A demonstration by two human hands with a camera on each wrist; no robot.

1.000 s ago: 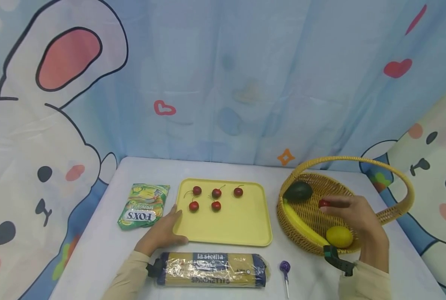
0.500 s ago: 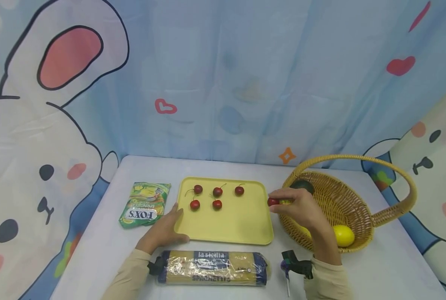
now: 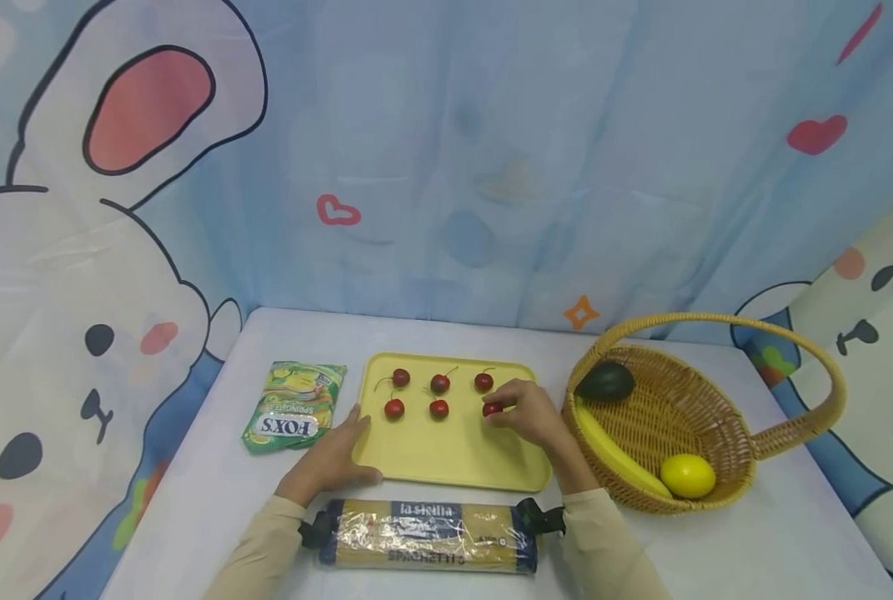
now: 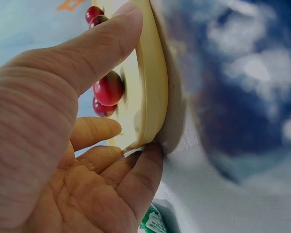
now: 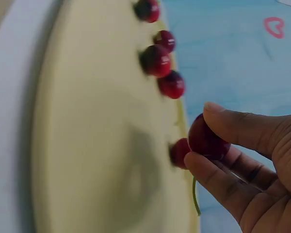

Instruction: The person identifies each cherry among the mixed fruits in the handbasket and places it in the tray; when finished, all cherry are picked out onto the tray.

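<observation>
Between thumb and fingers, my right hand (image 3: 530, 414) pinches a dark red cherry (image 5: 207, 140), close over the right part of the yellow tray (image 3: 446, 458). One stemmed cherry (image 3: 484, 381) lies just beyond it, near the tray's far edge. Farther left on the tray are more red cherries, among them a near-left cherry (image 3: 394, 409) and a middle cherry (image 3: 438, 409). My left hand (image 3: 332, 461) rests at the tray's near-left corner, its thumb along the near rim (image 4: 153, 92) and its relaxed fingers along the left side.
Right of the tray stands a wicker basket (image 3: 724, 417) with a tall handle, holding an avocado (image 3: 606, 382), a banana (image 3: 619, 454) and a lemon (image 3: 688, 476). A green Fox's candy bag (image 3: 296, 406) lies left. A spaghetti pack (image 3: 431, 536) lies in front, between my forearms.
My right hand has come left out of the basket with the cherry, to over the tray's right part. My left hand has stayed at the tray's corner.
</observation>
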